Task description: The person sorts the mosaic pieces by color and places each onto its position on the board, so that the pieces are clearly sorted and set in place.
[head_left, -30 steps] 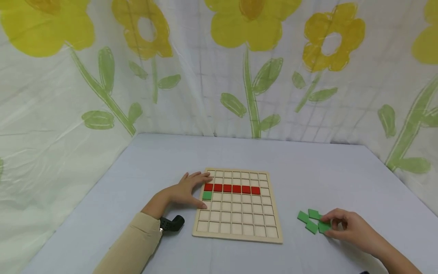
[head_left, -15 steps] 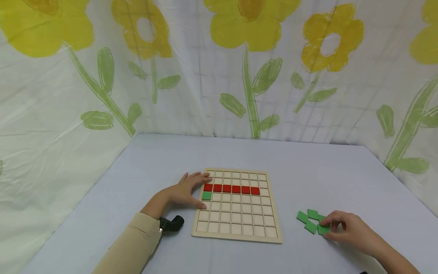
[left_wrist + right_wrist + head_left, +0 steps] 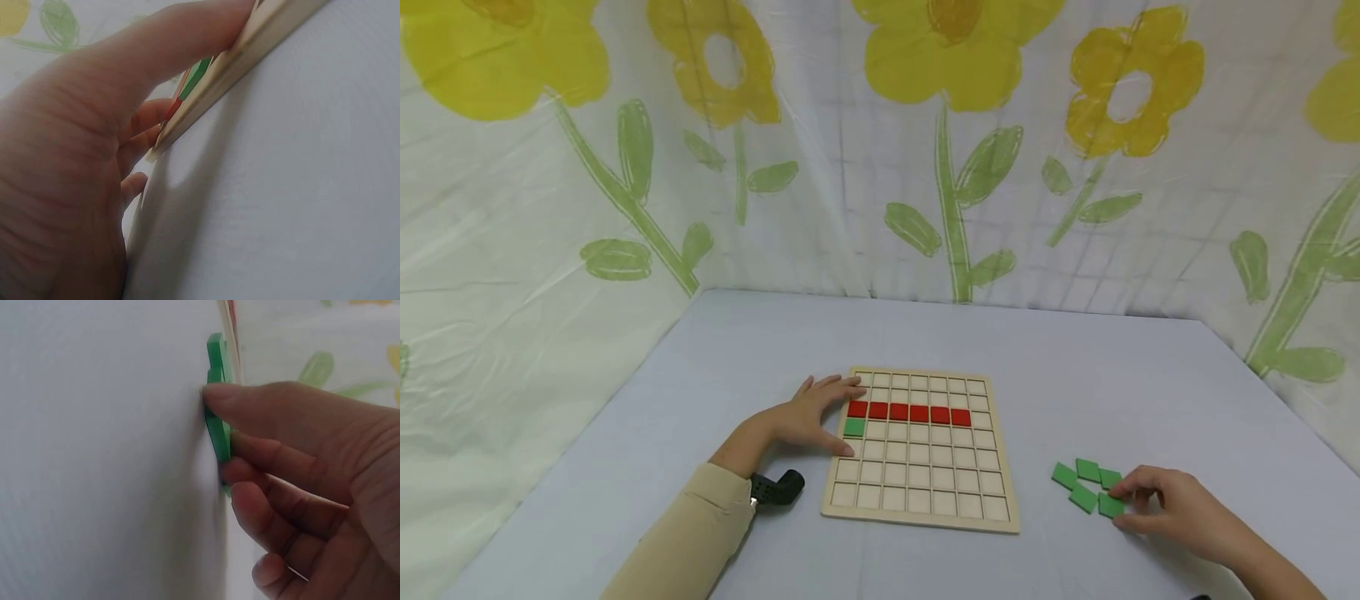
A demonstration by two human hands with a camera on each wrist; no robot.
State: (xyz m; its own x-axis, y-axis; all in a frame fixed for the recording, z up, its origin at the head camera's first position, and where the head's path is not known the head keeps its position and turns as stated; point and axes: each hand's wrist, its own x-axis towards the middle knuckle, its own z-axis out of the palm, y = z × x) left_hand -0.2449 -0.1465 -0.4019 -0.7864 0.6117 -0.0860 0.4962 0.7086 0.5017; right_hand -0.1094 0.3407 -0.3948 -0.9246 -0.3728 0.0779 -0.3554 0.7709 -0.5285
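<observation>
A wooden grid board (image 3: 921, 524) lies on the table, with a row of red square tiles (image 3: 898, 412) and one green tile (image 3: 853, 427) below the row's left end. My left hand (image 3: 805, 417) rests at the board's left edge, fingers spread, the thumb (image 3: 206, 28) over its frame in the left wrist view. To the board's right, my right hand (image 3: 1172, 508) pinches the edge of a green square tile (image 3: 1111, 506) between thumb and index finger. In the right wrist view the thumb (image 3: 228, 399) sits on the tiles' near edge.
Several other green tiles (image 3: 1083, 497) lie in a loose cluster beside the pinched one. A black device (image 3: 778, 489) is strapped at the left wrist. Behind the white table (image 3: 760, 333) hangs a curtain (image 3: 820, 208) with yellow flowers.
My right hand has shifted slightly down toward the near edge, uncovering more of the green tiles. The left hand and the board stay in place.
</observation>
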